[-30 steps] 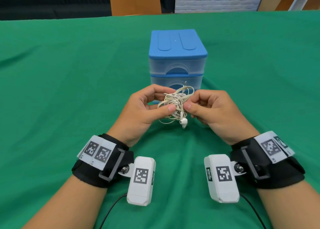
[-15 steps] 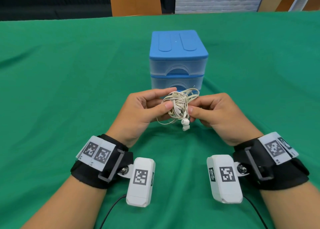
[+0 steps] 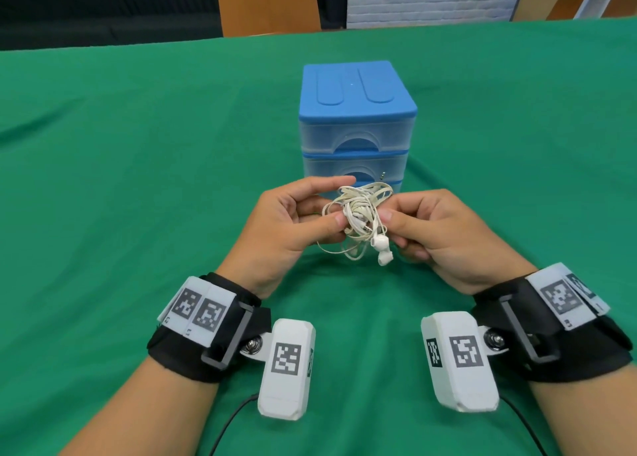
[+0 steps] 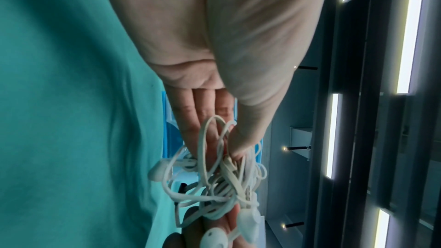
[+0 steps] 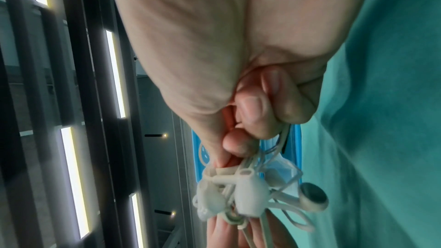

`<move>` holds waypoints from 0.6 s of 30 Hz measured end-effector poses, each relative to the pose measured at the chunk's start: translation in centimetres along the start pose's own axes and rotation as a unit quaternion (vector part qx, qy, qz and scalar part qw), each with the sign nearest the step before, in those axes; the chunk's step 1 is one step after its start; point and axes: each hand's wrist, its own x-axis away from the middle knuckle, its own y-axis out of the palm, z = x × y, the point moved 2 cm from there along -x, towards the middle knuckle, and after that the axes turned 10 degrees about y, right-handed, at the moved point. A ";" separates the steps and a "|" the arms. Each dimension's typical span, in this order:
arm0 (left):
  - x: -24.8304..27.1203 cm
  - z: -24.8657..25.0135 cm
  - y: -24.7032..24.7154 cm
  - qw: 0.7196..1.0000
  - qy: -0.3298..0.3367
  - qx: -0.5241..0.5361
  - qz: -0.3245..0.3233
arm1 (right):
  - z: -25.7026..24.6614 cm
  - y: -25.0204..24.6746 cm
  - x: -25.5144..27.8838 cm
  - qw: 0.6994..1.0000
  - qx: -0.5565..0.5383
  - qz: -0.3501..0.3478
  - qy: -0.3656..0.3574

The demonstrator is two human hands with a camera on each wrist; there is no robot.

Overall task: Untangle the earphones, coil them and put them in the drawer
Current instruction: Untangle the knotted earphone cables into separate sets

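Note:
A tangled bundle of white wired earphones (image 3: 360,214) hangs in the air between my two hands, just in front of the blue drawer unit (image 3: 356,124). My left hand (image 3: 293,221) pinches the bundle's left side between thumb and fingers. My right hand (image 3: 434,228) pinches its right side, fingers curled. Two earbuds (image 3: 382,248) dangle below the knot. The left wrist view shows the earphones (image 4: 222,180) at my fingertips, and the right wrist view shows the earphones (image 5: 248,191) there too. Both drawers of the unit are closed.
The green cloth (image 3: 138,179) covers the whole table. The drawer unit stands at the centre, just behind my hands. Wrist cameras with black cables (image 3: 231,421) hang below both wrists near the front edge.
Both hands have kept hold of the bundle and turned it slightly. The earbuds now dangle a little more to the right. The hands stay in the same place.

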 end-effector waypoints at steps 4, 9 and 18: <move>-0.1 -0.3 0.0 1.000 -0.004 -0.006 0.012 | -0.3 0.2 -0.1 0.997 -0.009 0.057 -0.049; -0.2 -0.4 0.1 0.999 0.006 -0.030 0.009 | -0.1 0.6 -0.3 0.998 -0.009 0.060 -0.026; -0.2 -0.3 -0.1 0.995 0.026 -0.097 0.018 | -0.4 0.4 -0.4 0.997 0.034 0.066 -0.036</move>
